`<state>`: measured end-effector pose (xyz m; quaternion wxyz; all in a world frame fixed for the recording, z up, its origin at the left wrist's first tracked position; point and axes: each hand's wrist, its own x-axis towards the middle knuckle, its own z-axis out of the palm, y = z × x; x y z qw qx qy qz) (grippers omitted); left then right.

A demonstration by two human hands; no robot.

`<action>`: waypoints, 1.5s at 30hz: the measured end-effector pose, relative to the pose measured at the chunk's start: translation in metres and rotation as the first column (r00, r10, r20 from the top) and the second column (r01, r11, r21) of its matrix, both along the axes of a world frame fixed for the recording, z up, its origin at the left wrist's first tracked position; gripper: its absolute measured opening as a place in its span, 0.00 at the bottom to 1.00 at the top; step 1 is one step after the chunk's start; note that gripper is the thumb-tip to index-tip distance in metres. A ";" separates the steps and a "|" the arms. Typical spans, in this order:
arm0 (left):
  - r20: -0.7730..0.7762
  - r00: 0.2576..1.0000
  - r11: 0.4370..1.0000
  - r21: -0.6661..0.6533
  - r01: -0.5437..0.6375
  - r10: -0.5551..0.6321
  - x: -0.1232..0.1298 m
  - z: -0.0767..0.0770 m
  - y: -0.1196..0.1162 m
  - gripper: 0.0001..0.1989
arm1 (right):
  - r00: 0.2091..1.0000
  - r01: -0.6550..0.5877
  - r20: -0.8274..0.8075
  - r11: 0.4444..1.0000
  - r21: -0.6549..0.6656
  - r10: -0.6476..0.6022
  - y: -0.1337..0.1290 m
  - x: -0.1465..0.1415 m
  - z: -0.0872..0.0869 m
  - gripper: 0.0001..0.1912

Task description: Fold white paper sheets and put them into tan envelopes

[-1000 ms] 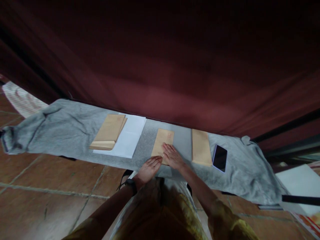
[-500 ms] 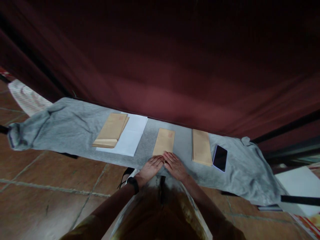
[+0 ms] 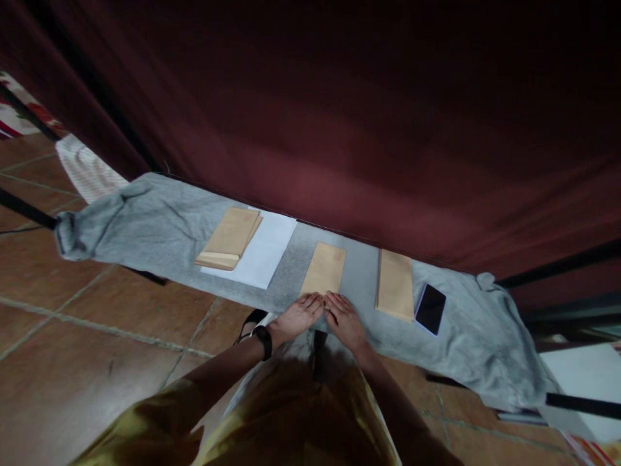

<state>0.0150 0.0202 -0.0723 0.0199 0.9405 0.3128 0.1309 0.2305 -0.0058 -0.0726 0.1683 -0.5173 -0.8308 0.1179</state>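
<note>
A brown paper envelope (image 3: 324,265) lies lengthwise on the grey cloth in front of me, a small red mark at its far right corner. My left hand (image 3: 303,312), with a black band at the wrist, is closed on the envelope's near end from the left. From the right, my right hand (image 3: 344,318) is closed on that same end, its thumb tucked inward. The fingertips of both hands almost meet over the near edge, where a small bit of brown paper shows between them. Most of that edge is hidden under my fingers.
Left, a stack of brown envelopes (image 3: 230,234) rests on white paper sheets (image 3: 276,241). Another brown envelope stack (image 3: 395,285) lies right, beside a phone (image 3: 431,309). Grey cloth (image 3: 160,226) covers the narrow table. Behind it hangs a dark red curtain (image 3: 310,162).
The whole view has shifted and tilted slightly. Both hands stay at the envelope's near end; the right fingers look more bent and its thumb has drawn inward. The other items lie as before.
</note>
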 end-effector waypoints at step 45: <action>0.003 0.990 0.982 -0.120 -0.143 0.144 0.080 -0.015 0.149 0.33 | 0.984 -0.025 -0.176 0.998 0.063 0.036 0.001 -0.001 0.000 0.24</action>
